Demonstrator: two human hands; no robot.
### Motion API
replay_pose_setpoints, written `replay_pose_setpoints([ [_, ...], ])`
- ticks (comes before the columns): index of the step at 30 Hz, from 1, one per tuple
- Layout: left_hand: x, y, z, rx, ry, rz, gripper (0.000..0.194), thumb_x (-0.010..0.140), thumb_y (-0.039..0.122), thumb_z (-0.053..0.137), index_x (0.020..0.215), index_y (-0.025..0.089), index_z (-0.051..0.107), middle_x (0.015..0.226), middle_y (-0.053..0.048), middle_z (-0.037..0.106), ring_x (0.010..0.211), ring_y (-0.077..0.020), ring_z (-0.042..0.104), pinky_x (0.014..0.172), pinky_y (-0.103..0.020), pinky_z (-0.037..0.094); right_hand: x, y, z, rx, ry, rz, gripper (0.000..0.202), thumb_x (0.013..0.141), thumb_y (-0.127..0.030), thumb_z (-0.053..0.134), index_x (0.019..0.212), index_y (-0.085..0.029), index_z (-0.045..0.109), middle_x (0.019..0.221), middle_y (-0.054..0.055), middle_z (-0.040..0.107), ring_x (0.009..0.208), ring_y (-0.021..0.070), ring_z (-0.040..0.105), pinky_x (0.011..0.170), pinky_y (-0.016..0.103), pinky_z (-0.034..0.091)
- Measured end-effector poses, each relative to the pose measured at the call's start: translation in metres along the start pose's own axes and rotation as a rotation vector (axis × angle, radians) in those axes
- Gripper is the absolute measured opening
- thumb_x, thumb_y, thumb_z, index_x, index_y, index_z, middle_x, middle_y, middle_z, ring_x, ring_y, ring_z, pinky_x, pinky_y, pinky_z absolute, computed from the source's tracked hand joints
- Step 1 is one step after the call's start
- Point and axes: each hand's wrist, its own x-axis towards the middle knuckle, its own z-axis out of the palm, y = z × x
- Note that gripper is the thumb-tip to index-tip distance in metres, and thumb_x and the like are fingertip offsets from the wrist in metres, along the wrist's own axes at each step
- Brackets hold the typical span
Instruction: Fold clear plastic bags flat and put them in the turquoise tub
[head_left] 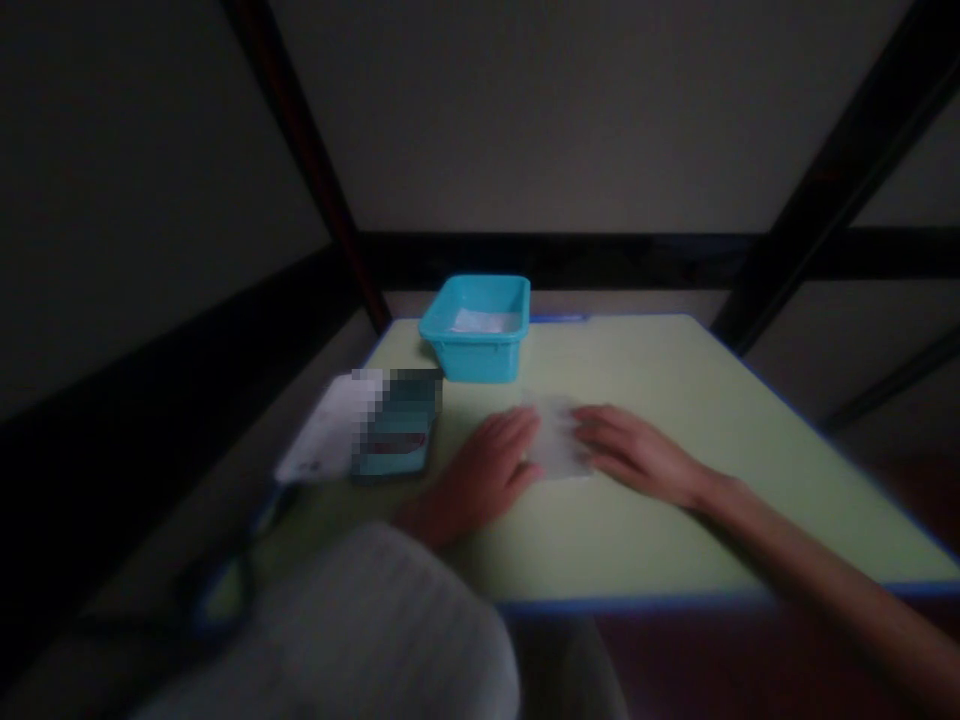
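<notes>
A pale, thin, roughly rectangular sheet point(556, 445) lies flat on the yellow-green table, too blurred to tell whether it is paper or a plastic bag. My left hand point(491, 465) rests at its left edge, fingers stretched out together and the thumb apart. From the right, my right hand point(630, 450) lies across the sheet's other edge with its fingers spread. Both hands are open and seem to touch the sheet rather than grip it. Parts of the sheet's side edges are hidden under the fingers.
Behind the hands stands a turquoise plastic basket point(481, 358) with white paper point(480, 321) inside. To the left lie a dark, partly pixelated flat object point(394, 455) and a white sheet point(326, 430) near the table's edge. A dark cord point(247, 560) hangs at lower left.
</notes>
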Motion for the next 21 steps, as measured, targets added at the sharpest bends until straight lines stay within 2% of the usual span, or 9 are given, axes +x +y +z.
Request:
replay_pose_setpoints([
  [3,0.001,0.009,-0.011,-0.065,-0.043,0.110,0.046,0.088,0.028,0.052,0.131,0.016,0.045,0.142,-0.012,0.043,0.134,-0.0222,0.035,0.112,-0.042,0.026,-0.011,-0.004,-0.007,0.050,-0.008,-0.085,0.029,0.095,-0.033,0.042,0.104,-0.017,0.065,0.103,0.012,0.061,0.100,0.0218,0.055,0.085,0.040,0.046],
  [8,-0.001,0.019,-0.016,-0.159,-0.185,0.282,0.056,0.087,0.038,0.055,0.137,0.019,0.039,0.146,-0.009,0.036,0.136,-0.0218,0.031,0.113,-0.041,0.026,-0.028,-0.005,-0.007,-0.041,-0.051,-0.118,0.031,0.095,-0.031,0.041,0.110,-0.017,0.064,0.093,0.010,0.057,0.087,0.0210,0.053,0.077,0.038,0.044],
  [16,0.000,0.021,-0.012,-0.183,-0.257,0.281,0.066,0.088,0.047,0.052,0.142,0.016,0.030,0.148,-0.011,0.031,0.138,-0.0223,0.026,0.114,-0.040,0.023,-0.032,-0.003,-0.003,-0.109,-0.034,-0.162,0.033,0.095,-0.032,0.041,0.115,-0.016,0.062,0.093,0.010,0.055,0.086,0.0218,0.050,0.075,0.039,0.043],
  [21,0.001,0.022,-0.012,-0.177,-0.268,0.268,0.069,0.087,0.051,0.052,0.144,0.019,0.027,0.149,-0.010,0.029,0.139,-0.0225,0.024,0.114,-0.041,0.022,-0.032,-0.005,-0.002,-0.144,-0.027,-0.167,0.035,0.095,-0.033,0.039,0.113,-0.015,0.062,0.092,0.010,0.056,0.084,0.0216,0.049,0.074,0.038,0.043],
])
